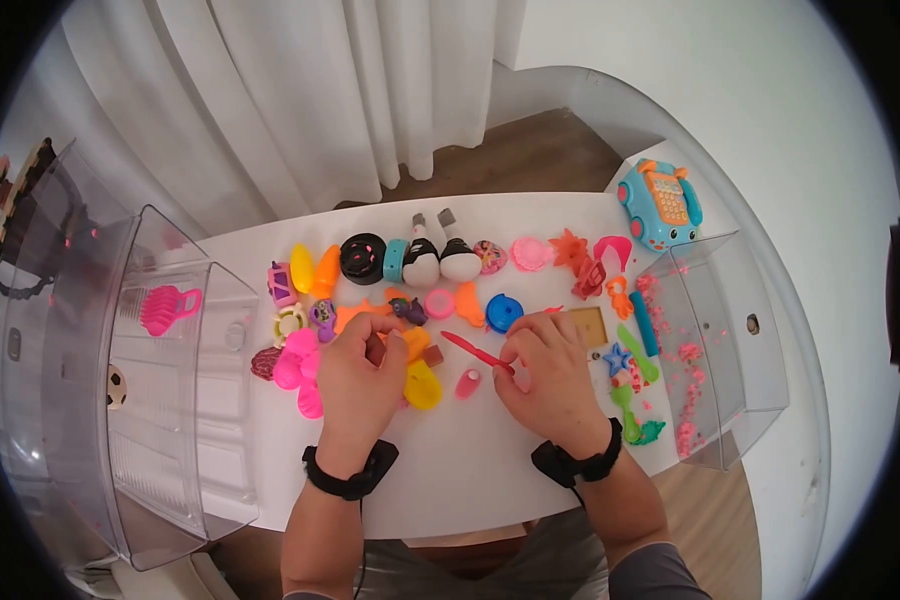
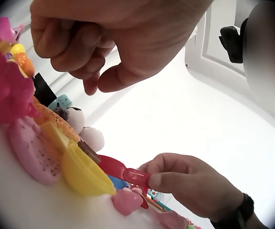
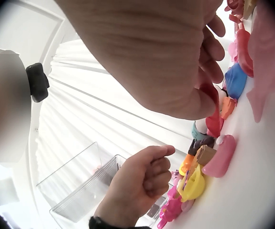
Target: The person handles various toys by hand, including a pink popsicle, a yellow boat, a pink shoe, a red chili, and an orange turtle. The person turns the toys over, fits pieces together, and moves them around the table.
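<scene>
The red toy knife [image 1: 475, 351] is pinched by thumb and forefinger of the right hand [image 1: 552, 385] over the tabletop [image 1: 450, 470], visible between the 2 wrists to its near edge. The left hand [image 1: 362, 380], near a yellow toy [image 1: 424, 387], has curled fingers. Markings on the toy phone [image 1: 663, 205] are too small to read.

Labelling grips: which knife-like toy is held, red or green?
Red knife-like toy: the right hand pinches it near one end. The green one lies untouched beside the blue star.
</scene>
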Action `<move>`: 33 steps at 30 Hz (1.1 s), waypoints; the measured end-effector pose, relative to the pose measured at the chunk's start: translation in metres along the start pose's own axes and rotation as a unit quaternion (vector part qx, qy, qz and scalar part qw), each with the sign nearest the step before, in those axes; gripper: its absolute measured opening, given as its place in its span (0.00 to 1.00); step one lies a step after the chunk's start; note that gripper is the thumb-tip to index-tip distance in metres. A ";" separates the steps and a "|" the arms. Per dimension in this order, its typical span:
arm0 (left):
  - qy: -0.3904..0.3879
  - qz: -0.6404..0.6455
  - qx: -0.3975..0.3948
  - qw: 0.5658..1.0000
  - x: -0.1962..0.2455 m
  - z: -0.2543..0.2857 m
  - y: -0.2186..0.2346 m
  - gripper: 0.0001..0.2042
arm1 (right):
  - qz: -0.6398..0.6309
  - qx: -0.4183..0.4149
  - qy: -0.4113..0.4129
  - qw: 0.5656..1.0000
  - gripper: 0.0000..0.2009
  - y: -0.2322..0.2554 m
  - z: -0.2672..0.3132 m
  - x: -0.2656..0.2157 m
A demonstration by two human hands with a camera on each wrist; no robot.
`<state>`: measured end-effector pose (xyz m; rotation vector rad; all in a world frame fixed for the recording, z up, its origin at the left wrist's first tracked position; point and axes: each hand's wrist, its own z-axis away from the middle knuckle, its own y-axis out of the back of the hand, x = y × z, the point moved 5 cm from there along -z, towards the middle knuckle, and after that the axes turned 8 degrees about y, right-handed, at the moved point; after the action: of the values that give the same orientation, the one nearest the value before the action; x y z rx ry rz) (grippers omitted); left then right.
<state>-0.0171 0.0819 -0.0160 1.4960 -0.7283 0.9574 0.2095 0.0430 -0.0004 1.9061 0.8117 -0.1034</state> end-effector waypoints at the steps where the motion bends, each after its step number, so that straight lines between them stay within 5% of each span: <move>1: 0.007 -0.004 -0.006 1.000 -0.001 0.000 -0.001 0.05 | 0.000 -0.014 -0.009 1.000 0.10 -0.001 0.001 0.000; 8: -0.002 -0.044 0.004 0.999 -0.001 0.000 0.001 0.05 | 0.041 0.002 0.017 0.999 0.11 -0.007 0.004 0.003; 13: 0.083 0.170 -0.063 0.980 -0.009 -0.001 -0.006 0.05 | -0.011 -0.033 0.044 0.998 0.14 -0.008 0.003 -0.010; 20: 0.117 0.203 -0.077 0.969 -0.016 -0.002 -0.004 0.05 | 0.002 -0.049 0.074 0.996 0.14 -0.020 0.013 -0.014; 30: 0.089 0.159 -0.063 0.981 -0.007 0.002 -0.012 0.04 | -0.051 0.012 0.058 0.997 0.14 -0.007 0.005 -0.008; 33: 0.083 0.165 -0.061 0.981 -0.008 0.002 -0.010 0.04 | -0.018 0.094 0.024 0.995 0.13 0.018 0.004 0.021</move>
<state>-0.0124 0.0808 -0.0280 1.1929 -0.9122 1.2489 0.2371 0.0458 0.0029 2.0774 0.8941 -0.1619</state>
